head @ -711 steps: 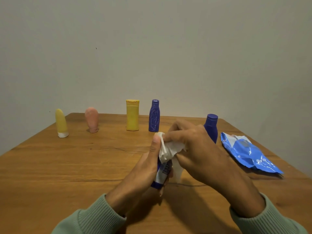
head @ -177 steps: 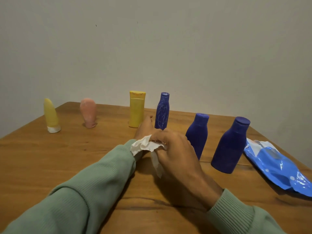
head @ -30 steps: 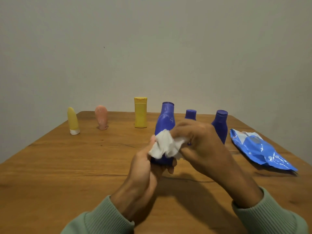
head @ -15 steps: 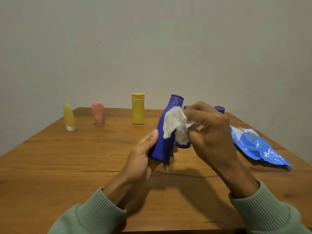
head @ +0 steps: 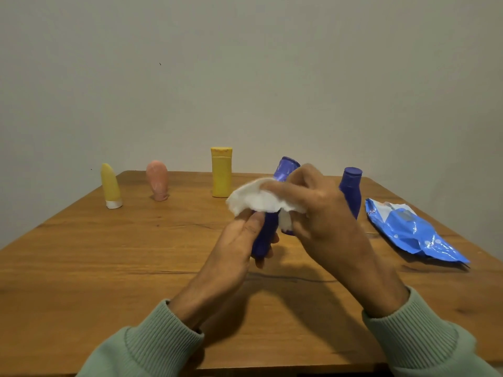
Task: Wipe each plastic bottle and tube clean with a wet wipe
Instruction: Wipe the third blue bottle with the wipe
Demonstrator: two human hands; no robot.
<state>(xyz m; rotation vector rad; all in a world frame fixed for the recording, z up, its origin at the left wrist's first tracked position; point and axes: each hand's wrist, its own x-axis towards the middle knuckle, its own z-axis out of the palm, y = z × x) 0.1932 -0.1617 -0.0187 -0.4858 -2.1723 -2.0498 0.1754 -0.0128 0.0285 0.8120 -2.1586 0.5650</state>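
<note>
Left hand (head: 239, 240): mine, curled round the lower body of the bottle (head: 265, 235). It holds the bottle tilted, cap to the right, clear of the surface (head: 109, 268).

Right hand (head: 318, 213): pinches the wipe (head: 255, 200) and presses it across the bottle's middle.

Wipe: half a second ago it was bunched high on the bottle's right side. Now it is spread over the waist and trails left. I judge that the stroke has come down from the neck, so this bottle is mid-clean and its base is not yet done.

Pack (head: 408, 235): lies on the surface at right.

Blue bottle (head: 351, 191): upright behind my right hand.

Far row: yellow bottle (head: 221, 172), pink tube (head: 157, 179) and yellow tube (head: 110, 186), all upright and well apart. These are likely awaiting the wipe.
</note>
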